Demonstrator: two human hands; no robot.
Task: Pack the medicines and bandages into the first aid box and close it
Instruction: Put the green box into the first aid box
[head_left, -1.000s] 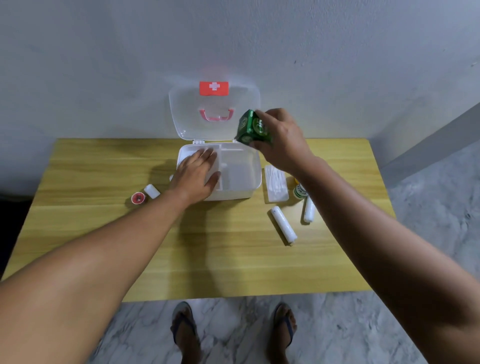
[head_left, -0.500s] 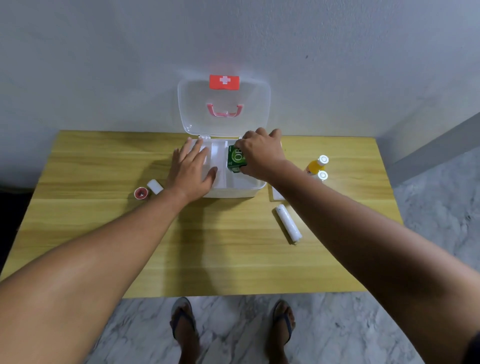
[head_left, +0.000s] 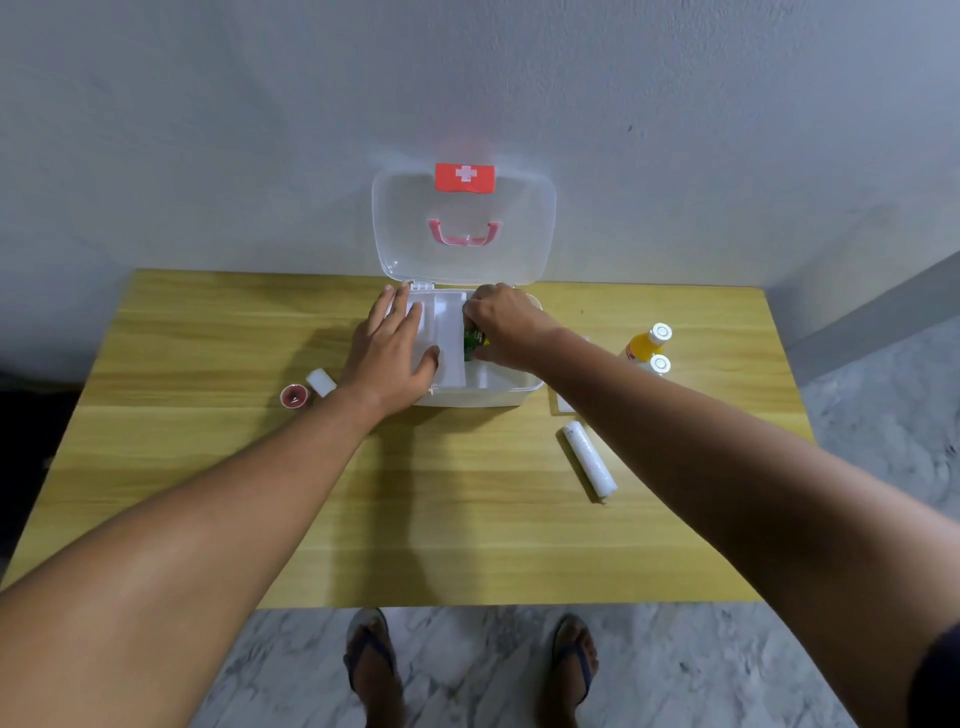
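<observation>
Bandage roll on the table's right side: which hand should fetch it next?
Right. The bandage roll lies beside the right hand's forearm; the left hand rests flat on the first aid box.

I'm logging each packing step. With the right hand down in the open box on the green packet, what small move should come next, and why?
Probably let go: the right hand has the green packet low inside the first aid box, while the left hand steadies it. Then reach for the bandage roll lying on the table.

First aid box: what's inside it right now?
Inside the first aid box: white dividers and a green packet, gripped by the right hand. The left hand covers the left compartment, so its contents can't be seen.
</observation>
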